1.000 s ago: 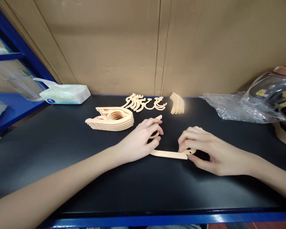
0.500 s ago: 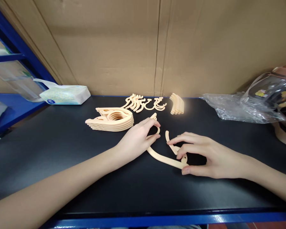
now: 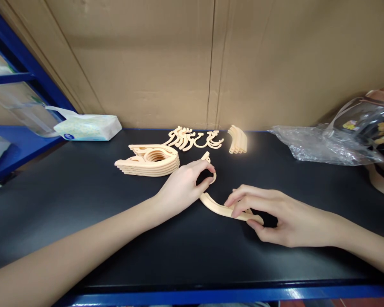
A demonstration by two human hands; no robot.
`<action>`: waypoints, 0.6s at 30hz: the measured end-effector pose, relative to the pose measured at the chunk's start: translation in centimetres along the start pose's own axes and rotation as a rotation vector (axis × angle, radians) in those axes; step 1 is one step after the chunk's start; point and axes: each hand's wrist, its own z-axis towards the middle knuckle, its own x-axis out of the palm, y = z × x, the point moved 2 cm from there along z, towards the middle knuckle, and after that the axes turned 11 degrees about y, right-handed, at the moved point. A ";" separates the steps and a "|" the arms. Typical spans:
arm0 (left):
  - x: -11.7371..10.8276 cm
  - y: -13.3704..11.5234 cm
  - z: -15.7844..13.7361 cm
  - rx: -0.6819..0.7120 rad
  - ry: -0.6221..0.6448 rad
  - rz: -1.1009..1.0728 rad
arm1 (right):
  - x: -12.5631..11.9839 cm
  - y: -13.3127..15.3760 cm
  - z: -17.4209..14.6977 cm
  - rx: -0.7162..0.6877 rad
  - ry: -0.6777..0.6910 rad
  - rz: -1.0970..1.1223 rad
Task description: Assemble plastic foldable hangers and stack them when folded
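Note:
A cream plastic folding hanger (image 3: 216, 207) lies on the black tabletop between my hands. My left hand (image 3: 192, 177) pinches its curved middle part, with thumb and forefinger closed around it. The hanger's upper end (image 3: 206, 156) pokes out beyond my fingers. My right hand (image 3: 272, 213) is on the hanger's right arm, fingertips over the top and thumb at the near end. A second strip of the same plastic runs along that arm, partly hidden under my right fingers. Close to my left hand stands a neat stack of folded hanger pieces (image 3: 147, 166).
Several cream hooks (image 3: 182, 137) lie by the cardboard wall (image 3: 141, 64), beside a bundle of short curved pieces (image 3: 237, 140). A tissue pack (image 3: 88, 127) rests at the back left. Clear plastic wrap (image 3: 326, 145) and a transparent bag (image 3: 365, 119) are on the right.
My right hand has moved slightly down and brought the loose-angled strip in against the hanger's right arm. My left hand keeps almost the same place.

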 end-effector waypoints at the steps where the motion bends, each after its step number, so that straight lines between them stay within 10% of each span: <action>1: 0.0 -0.1 0.0 0.001 0.006 0.007 | 0.0 -0.1 0.0 -0.005 -0.001 -0.004; 10: -0.2 -0.6 -0.5 0.101 0.133 0.069 | -1.0 -1.7 0.2 -0.119 -0.218 -0.318; 18: -0.1 -0.7 -0.6 0.221 0.187 0.106 | -1.9 -3.1 0.2 0.062 -0.417 -0.489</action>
